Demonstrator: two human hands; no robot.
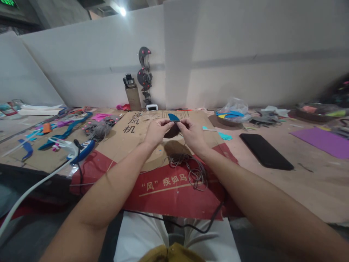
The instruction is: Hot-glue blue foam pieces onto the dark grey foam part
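Note:
Above the cardboard, both my hands pinch a small curved craft piece, blue on top with a dark rounded part below. My left hand grips its left edge between thumb and fingertips. On the opposite edge, my right hand is closed the same way. The piece's material is too small to make out. Just below the hands, a loose tangle of grey cord lies on the flattened cardboard, which is brown at the back and red in front.
A black phone and purple sheet lie to the right. Behind stand a bottle and a hanging dark ornament. A bowl holds blue pieces. At left are a blue-and-white power strip, a white cable and grey yarn.

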